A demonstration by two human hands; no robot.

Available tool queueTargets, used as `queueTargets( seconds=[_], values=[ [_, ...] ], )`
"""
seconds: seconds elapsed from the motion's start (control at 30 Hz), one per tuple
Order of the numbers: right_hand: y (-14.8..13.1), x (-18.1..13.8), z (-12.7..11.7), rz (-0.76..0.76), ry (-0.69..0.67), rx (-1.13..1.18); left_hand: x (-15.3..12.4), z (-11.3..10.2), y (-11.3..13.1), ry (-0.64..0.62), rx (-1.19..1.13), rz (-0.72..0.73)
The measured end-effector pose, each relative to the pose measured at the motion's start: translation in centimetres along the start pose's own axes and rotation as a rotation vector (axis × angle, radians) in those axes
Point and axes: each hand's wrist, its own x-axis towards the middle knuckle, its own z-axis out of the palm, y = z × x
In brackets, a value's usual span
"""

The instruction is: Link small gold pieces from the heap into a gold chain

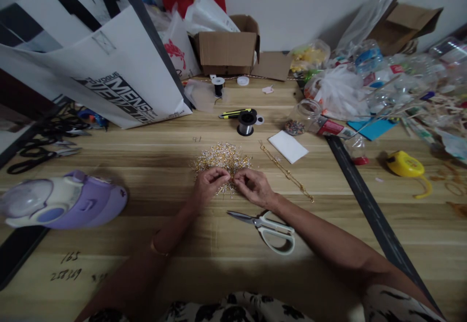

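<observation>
**Partway through, judging by the amount left loose**

Starting at near centre: see pale-handled scissors [258,221] lying on the wood-grain table [175,268], blades pointing left, in neither hand. Further left, see a purple-and-cream device [93,200].

Just beyond the scissors, have left hand [209,184] at the near-left side of the gold-and-clear pile [221,155], pinching with thumb and fingertips drawn together. Have right hand [256,188] opposite, just apart from it, with thumb closed against curled fingers. Can't tell whether gripping a piece in either; too small to make out between the fingertips.

Find the pile at table centre, spread under and just beyond the hands. Made up of many small thin pieces, lying tangled and unsorted.

To the right of the pile, see a gold chain [288,173] laid out slantwise, near end toward the right. Looks joined along its length, so would count that as done. Can't tell whether complete or due for more pieces.

Left to do: probably most of it, going by the size of the heap.

Beyond the chain, see a white pad [288,147]. Further off, see a wire spool [246,124], a yellow-and-black cutter [230,114] behind it, and a bead jar [302,117] to the right. At the far edge, see an open cardboard box [228,49].
</observation>
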Motion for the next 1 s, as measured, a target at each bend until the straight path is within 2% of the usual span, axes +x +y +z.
queueTargets(
  seconds=[0.43, 1.0],
  values=[
    [-0.1, 0.0, 0.0, 0.041, -0.002, 0.008, 0.0, 0.2, 0.2, -0.037, -0.060, 0.010],
    [-0.1, 0.0, 0.1, 0.016, -0.021, 0.022, -0.2, 0.1, -0.9, -0.082, 0.015, 0.166]
  ],
)
